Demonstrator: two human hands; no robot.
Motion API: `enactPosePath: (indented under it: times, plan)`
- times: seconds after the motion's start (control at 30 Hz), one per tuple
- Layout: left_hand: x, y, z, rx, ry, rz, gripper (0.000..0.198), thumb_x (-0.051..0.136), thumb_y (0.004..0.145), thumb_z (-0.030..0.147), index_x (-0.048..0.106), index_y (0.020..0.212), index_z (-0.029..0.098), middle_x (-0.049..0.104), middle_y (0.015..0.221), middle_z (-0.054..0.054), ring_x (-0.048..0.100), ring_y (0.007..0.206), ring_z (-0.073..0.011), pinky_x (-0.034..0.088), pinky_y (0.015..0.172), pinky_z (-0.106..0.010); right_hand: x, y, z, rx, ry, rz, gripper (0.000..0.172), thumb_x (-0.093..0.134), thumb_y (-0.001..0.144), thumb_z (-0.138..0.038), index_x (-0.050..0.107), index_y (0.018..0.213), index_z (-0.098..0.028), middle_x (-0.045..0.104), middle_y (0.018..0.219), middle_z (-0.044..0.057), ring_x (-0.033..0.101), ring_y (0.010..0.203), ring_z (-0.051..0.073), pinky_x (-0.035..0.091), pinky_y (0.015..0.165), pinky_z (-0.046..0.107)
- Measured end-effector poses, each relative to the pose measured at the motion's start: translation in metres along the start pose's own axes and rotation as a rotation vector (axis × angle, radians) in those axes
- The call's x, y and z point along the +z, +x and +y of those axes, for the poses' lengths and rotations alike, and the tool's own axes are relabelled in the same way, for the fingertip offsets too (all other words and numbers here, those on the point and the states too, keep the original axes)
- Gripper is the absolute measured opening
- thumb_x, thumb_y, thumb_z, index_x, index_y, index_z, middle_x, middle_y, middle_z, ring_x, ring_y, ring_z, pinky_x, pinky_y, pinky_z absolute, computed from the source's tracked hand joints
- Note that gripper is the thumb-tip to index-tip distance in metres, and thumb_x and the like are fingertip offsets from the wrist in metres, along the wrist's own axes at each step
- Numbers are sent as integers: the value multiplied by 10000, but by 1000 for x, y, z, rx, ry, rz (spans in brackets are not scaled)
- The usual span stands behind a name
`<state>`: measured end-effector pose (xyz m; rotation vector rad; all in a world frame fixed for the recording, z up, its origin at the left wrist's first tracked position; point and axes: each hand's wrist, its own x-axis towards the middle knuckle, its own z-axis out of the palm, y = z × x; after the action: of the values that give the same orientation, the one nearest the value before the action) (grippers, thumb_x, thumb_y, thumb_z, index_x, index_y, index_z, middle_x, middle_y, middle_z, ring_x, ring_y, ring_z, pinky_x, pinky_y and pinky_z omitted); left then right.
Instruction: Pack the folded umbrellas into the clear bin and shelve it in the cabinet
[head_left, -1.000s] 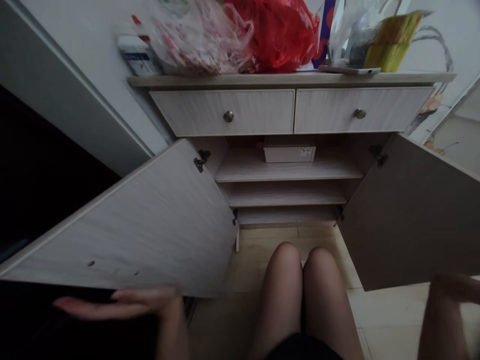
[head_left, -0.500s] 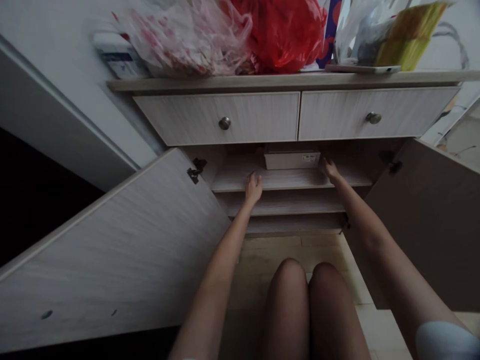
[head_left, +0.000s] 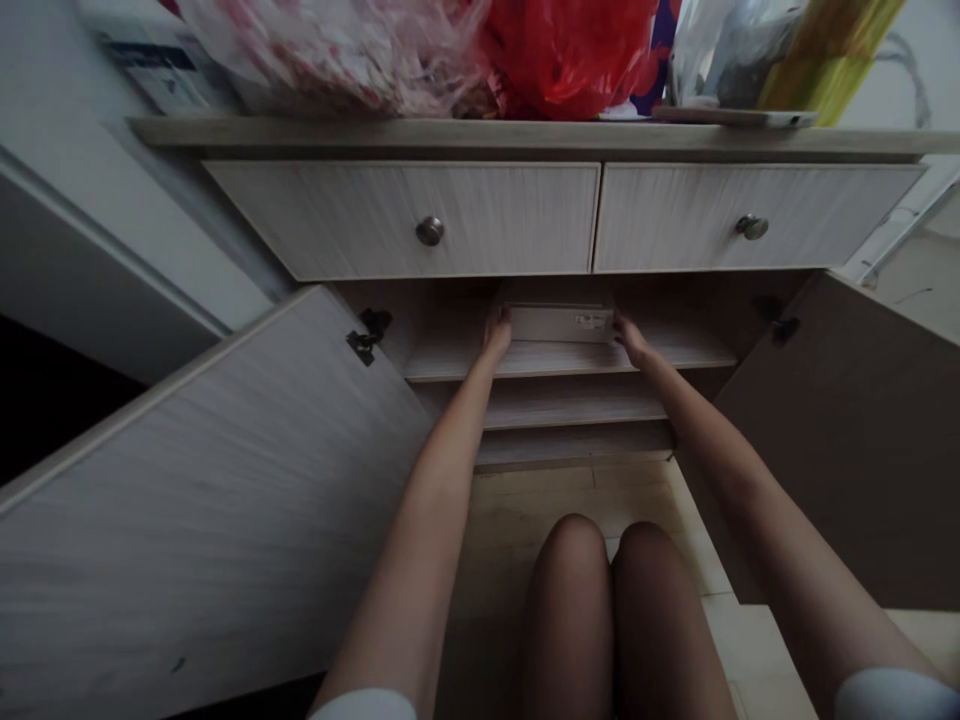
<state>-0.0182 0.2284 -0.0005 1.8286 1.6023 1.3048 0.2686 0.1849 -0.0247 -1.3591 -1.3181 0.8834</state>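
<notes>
Pale wood shelf (head_left: 450, 362) holds a white box (head_left: 561, 323) between the left hand (head_left: 496, 335) and right hand (head_left: 632, 340), grip unclear.

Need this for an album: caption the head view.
Left hand and right hand reach into an open cabinet at either end of a white box.

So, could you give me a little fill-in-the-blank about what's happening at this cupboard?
The left hand and right hand are at opposite ends of a pale rectangular box on the ____ shelf of a pale wood-grain cabinet.
Its left door and right door both stand ____.
Each drawer has one round metal ____.
On top sits a crumpled ____ plastic bag.

Missing words: top; open; knob; red.
</notes>
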Motion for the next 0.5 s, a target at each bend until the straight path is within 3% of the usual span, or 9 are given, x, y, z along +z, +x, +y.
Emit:
enactPosePath:
  times: [0.17, 0.23, 0.3, 0.4, 0.5]
  plan:
    - [-43, -35, -9, -185, 189, 237, 525, 262, 998, 421, 582, 1319, 156, 573, 1382, -190, 464, 1381, -313, 359, 1155, -495, 25, -33, -12, 98, 278, -105, 433, 381, 940, -502, 555, 1275, -291, 581, 1386, 49, 520, 1286, 231, 382, 1109, 468]
    - [-58, -50, -9, -233, 302, 333, 527, 288, 986, 407, 577, 1305, 102, 547, 1374, -252, 489, 1346, -368, 388, 1111, -550, 37, -41, -17, 122, 351, -174, 393, 379, 945, -472, 597, 1203, -271, 636, 1295, 64, 567, 1217, 236, 418, 1073, 456]
    - [-68, -62, -6, -225, 441, 389, 534, 341, 969, 395, 552, 1327, 60, 453, 1454, -289, 408, 1401, -410, 334, 1130, -598, 51, -43, -23, 213, 377, -195, 376, 356, 961, -448, 623, 1136, -249, 685, 1160, 78, 621, 1105, 231, 468, 1015, 439]
    - [-73, -75, 2, -43, 615, 321, 559, 394, 954, 388, 499, 1409, 80, 276, 1598, -240, 156, 1515, -406, 154, 1197, -632, 74, -37, -31, 379, 346, -162, 386, 308, 982, -424, 626, 1065, -222, 698, 935, 86, 661, 910, 222, 533, 903, 421]
    - [-73, -79, 10, 108, 679, 146, 536, 369, 967, 391, 509, 1427, 154, 357, 1580, -180, 179, 1519, -352, 104, 1215, -612, 95, -26, -37, 412, 342, -169, 408, 303, 981, -463, 624, 1000, -212, 668, 798, 78, 656, 795, 223, 564, 816, 415]
